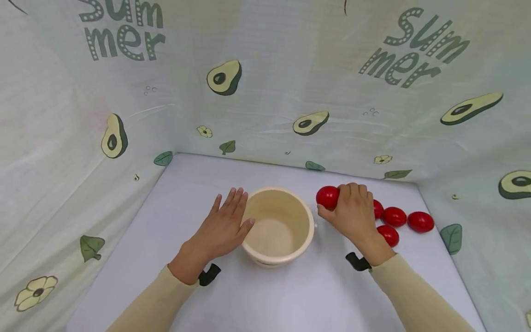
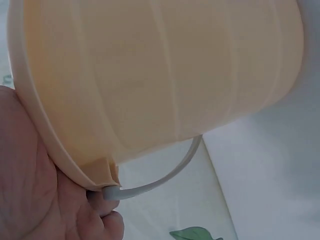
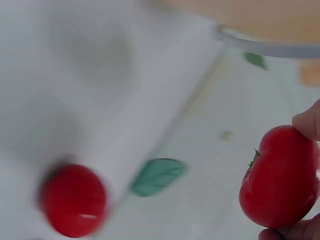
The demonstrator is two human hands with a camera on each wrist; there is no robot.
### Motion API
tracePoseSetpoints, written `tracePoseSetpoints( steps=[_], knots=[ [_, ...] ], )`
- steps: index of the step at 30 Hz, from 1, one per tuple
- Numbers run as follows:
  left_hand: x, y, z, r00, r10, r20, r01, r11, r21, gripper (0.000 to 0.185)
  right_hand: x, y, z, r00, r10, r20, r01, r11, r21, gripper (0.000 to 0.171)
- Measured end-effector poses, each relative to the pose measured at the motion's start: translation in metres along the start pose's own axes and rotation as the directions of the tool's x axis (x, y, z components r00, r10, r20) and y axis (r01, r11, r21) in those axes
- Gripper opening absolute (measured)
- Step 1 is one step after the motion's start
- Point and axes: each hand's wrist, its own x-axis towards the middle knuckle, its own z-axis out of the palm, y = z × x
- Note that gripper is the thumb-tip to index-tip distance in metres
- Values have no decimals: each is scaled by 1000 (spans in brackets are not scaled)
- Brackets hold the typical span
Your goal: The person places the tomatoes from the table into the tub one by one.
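Where the cloth backdrop [image 1: 290, 83] reads "Summer", apparently twice: tomato [image 1: 327, 197] in right hand [image 1: 352, 212].

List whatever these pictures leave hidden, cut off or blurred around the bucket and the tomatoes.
- Head view: the right hand covers one tomato on the table almost wholly, so the count stays unsure.
- Left wrist view: the bucket fills the frame; its inside is out of sight and most of the left hand is cut off by the edge.
- Right wrist view: motion blur smears the loose tomato; the held tomato runs off the right edge.

Avocado-print cloth walls [image 1: 290, 92], white tabletop [image 1: 290, 295]
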Motion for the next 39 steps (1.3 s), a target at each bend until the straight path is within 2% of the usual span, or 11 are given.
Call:
tracePoseSetpoints(
  steps=[3,7,11,15,18,22,30,39],
  knots=[
    [1,3,2,1000,1,29,-2,1000,13,76,16,-21,-24,995,-80,-59,83,995,51,69],
    [3,7,4,1000,6,24,-7,999,39,74,24,-62,-37,974,-220,-60,226,966,124,66],
    [3,8,6,1000,-5,6,4,998,61,73,20,-98,-28,945,-328,11,323,935,145,63],
    [2,8,6,1000,-13,1,13,998,63,72,13,-117,-13,912,-401,83,387,911,144,64],
    [2,9,6,1000,-5,-4,5,998,62,72,8,-123,-4,891,-443,102,427,893,145,63],
    [2,9,4,1000,-3,-7,3,997,71,71,7,-126,2,877,-466,115,450,882,143,61],
    [1,10,2,1000,-16,-13,18,996,85,72,7,-125,1,862,-466,200,442,884,152,62],
    [2,11,4,999,-5,-33,8,994,112,72,6,-125,1,862,-447,237,419,894,162,64]
  ],
)
